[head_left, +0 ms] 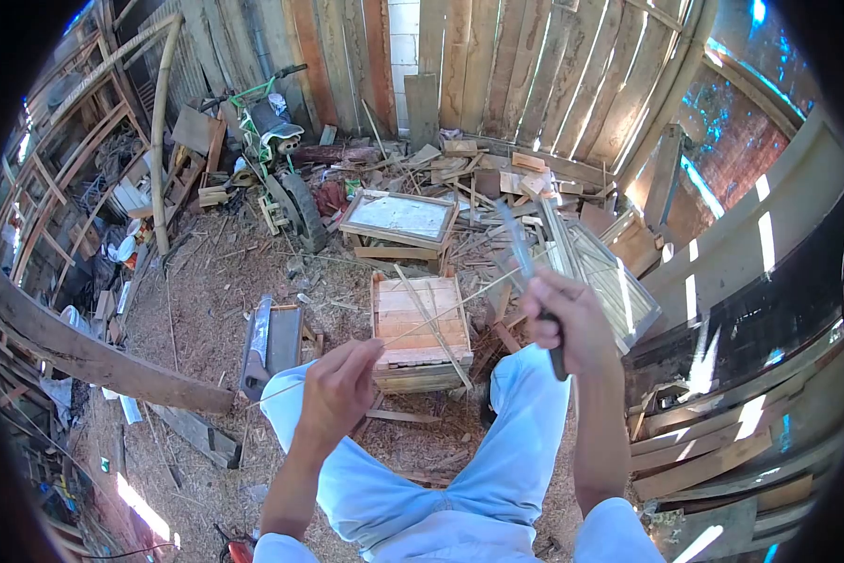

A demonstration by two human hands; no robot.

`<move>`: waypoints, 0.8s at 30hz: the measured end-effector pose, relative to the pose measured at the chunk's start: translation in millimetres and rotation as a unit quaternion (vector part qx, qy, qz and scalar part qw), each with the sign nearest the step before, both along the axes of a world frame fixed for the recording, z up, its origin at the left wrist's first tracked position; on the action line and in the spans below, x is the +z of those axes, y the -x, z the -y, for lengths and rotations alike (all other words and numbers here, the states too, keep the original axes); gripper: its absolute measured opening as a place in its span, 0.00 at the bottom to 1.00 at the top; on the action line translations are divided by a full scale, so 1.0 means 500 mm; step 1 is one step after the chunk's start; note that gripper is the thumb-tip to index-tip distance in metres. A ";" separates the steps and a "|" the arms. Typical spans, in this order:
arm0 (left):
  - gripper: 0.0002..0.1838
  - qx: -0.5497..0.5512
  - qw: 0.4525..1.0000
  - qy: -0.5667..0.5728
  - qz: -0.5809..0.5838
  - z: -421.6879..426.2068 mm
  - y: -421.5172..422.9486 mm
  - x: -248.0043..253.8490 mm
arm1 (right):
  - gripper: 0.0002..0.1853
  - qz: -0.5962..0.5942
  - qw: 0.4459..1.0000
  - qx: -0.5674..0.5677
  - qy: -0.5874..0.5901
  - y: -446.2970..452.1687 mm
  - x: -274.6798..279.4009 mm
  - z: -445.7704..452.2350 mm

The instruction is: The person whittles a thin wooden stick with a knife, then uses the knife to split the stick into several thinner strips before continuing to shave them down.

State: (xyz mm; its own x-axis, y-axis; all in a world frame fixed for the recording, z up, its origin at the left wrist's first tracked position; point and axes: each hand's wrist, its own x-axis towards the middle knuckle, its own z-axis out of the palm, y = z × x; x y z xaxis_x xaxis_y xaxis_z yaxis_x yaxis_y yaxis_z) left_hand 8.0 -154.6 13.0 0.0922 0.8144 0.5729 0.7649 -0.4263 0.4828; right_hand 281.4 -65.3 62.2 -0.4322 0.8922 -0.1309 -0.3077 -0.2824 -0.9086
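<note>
Between my knees stands a wooden box [420, 324] with several thin sticks [431, 324] lying across its top. My left hand [340, 385] is closed on a long thin strip [431, 322], which runs up to the right over the box. In my right hand [567, 319] is a knife [516, 235] with a dark handle, its blurred blade pointing up and away. The strip's far end passes near the blade; whether they touch is unclear.
A handsaw [256, 347] rests on a small bench at my left knee. Beyond the box is a framed panel [398, 216]. A green bicycle [276, 141] stands at the back left, scrap wood [478, 174] along the back wall. Slatted frames [610, 277] lie right.
</note>
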 end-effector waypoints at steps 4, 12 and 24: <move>0.06 0.021 1.000 -0.016 -0.006 0.005 0.026 -0.018 | 0.20 -0.014 0.998 -0.066 0.004 -0.031 0.011 -0.012; 0.03 0.033 0.997 0.014 0.071 -0.021 0.016 -0.004 | 0.17 -0.086 0.986 -0.137 -0.035 -0.022 -0.019 -0.018; 0.01 0.026 0.991 0.049 0.119 -0.043 0.037 -0.015 | 0.13 -0.015 0.970 -0.230 -0.082 -0.028 -0.028 -0.066</move>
State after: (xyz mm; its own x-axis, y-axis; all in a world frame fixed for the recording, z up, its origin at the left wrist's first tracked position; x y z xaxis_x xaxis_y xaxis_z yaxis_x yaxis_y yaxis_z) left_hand -10.3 -133.3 5.4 -0.0791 0.8670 0.4920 0.6436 -0.3325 0.6893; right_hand 295.5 -32.5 48.4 0.0155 0.9992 0.0363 -0.3931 0.0395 -0.9187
